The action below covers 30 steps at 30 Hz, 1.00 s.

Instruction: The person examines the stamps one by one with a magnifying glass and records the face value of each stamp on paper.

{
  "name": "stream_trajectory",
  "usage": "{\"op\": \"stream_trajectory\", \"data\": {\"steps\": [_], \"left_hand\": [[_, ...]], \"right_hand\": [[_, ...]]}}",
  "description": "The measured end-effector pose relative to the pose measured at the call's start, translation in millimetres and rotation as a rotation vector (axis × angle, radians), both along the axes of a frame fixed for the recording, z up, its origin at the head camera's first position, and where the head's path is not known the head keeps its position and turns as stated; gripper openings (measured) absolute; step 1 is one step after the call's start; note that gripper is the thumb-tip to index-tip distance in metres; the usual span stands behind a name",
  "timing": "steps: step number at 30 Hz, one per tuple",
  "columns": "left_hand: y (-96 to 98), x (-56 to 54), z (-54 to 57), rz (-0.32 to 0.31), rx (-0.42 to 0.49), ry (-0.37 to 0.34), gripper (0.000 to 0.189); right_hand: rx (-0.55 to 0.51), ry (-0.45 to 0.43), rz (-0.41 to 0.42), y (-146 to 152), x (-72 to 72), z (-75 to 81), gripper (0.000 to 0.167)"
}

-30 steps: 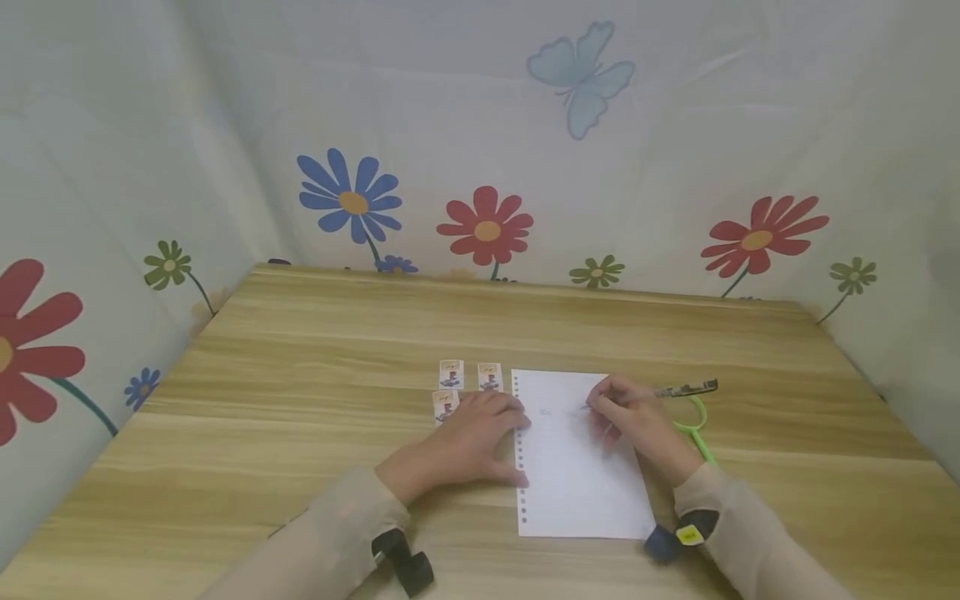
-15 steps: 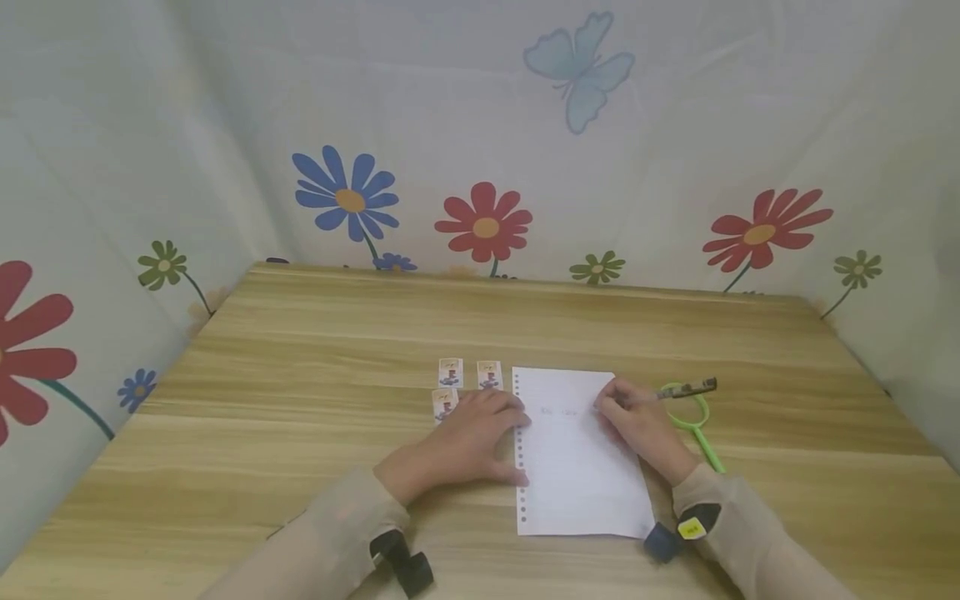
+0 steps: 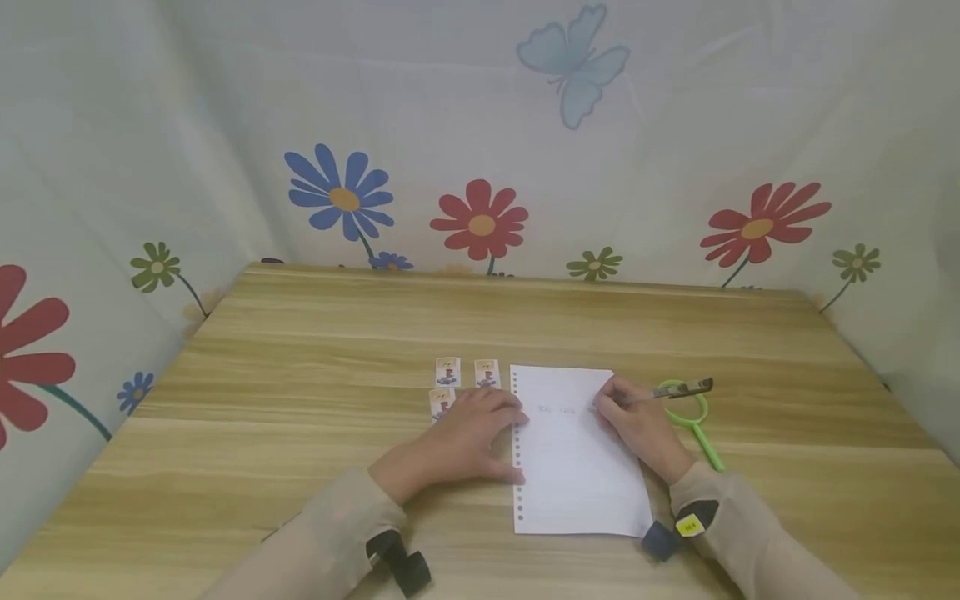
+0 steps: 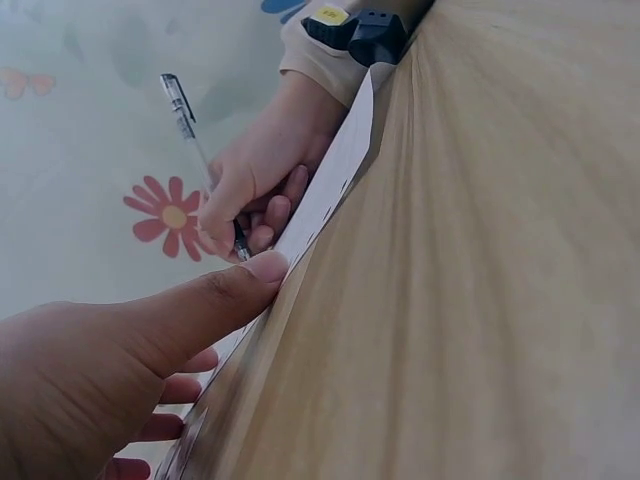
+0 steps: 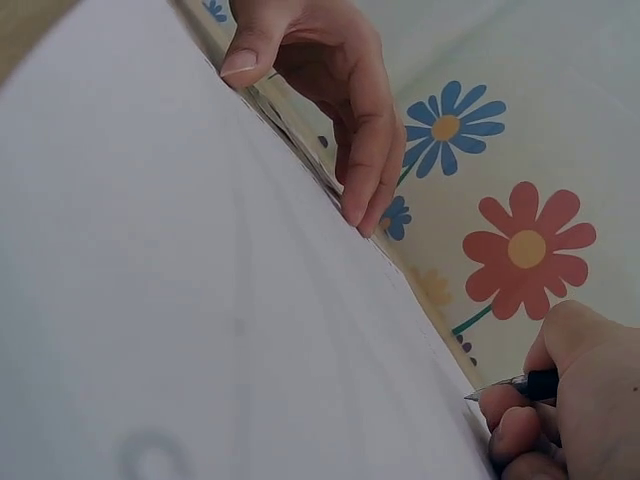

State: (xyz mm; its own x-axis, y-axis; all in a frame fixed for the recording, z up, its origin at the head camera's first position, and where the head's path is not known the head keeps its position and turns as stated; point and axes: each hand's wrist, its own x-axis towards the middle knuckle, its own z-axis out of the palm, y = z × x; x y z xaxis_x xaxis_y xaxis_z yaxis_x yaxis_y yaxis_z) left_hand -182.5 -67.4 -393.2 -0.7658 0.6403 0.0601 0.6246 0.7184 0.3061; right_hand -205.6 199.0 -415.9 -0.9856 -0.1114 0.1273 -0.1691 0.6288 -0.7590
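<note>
A white sheet of loose-leaf paper (image 3: 573, 487), with punched holes down its left side, lies on the wooden table. My left hand (image 3: 468, 437) rests along that holed edge, its thumb and fingertips touching the paper. With my right hand (image 3: 643, 427) I pinch a pen (image 3: 684, 388) that has a clear barrel. Its tip is hidden by my fingers in the head view; the right wrist view puts the pen tip (image 5: 474, 397) at the sheet's surface. A short line of faint handwriting (image 3: 557, 410) runs across the upper part, too small to read.
Several small printed cards (image 3: 447, 372) lie just beyond my left hand, one partly covered by it. A bright green magnifying glass (image 3: 707, 447) lies right of my right hand, partly under the pen. A flower-printed curtain (image 3: 420, 108) stands behind the table (image 3: 360, 333).
The handwriting on the sheet has grown longer toward the right. My right hand has shifted slightly right with the pen. My left hand has stayed at the paper's edge.
</note>
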Motion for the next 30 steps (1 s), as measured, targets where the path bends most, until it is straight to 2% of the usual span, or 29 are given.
{"op": "stream_trajectory", "data": {"steps": [11,24,30], "left_hand": [[-0.4,-0.1,-0.9,0.006,0.0,-0.005,0.075],[-0.5,-1.1,-1.1,-0.001,0.0,0.003,0.075],[-0.2,-1.0,-0.5,0.0,-0.006,0.001,0.075]], "right_hand": [[-0.024,0.019,0.036,0.5,-0.8,0.4,0.013],[-0.019,-0.006,-0.004,0.2,-0.2,1.5,0.013],[0.013,0.0,-0.054,-0.9,0.8,2.5,0.014]]}}
